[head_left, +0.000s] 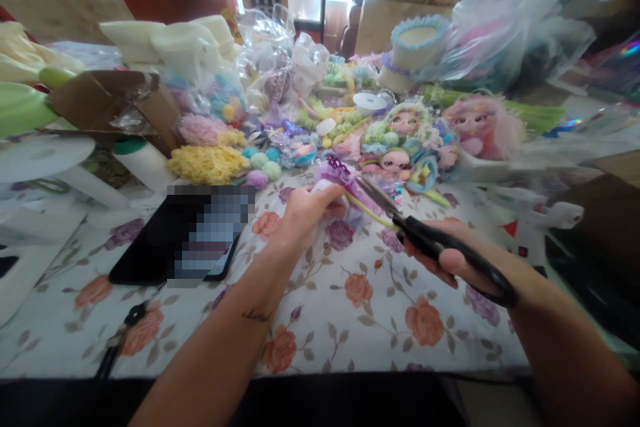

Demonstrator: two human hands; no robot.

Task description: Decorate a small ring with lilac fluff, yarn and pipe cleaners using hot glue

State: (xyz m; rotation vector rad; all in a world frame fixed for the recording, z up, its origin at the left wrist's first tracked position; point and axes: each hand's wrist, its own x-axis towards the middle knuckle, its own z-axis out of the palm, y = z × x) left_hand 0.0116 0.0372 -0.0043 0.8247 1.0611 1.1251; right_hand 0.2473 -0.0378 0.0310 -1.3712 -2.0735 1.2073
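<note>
**Craft Supplies Crowd Your Floral-Covered Table [345, 340]**

On your left, a black tablet [145, 240] lies behind a dark cord [113, 347] at the near edge. Farther back you have yellow yarn [207, 163], pastel pom-poms [260, 161], a green-topped thread cone [143, 163] and an open cardboard box [105, 103]. Toward the far right corner, you see a green-haired doll head [406, 121] and a pink-haired one [475, 123], near a pale tub with ruffled blue trim [416, 43].

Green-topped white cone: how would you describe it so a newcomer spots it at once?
On the flowered tablecloth, left of the person's forearms, lies a dark flat device. Just beyond it, in front of the open cardboard box, is the white cone. Its green top sets it apart from the white spool with a broad disc to its left.
</note>
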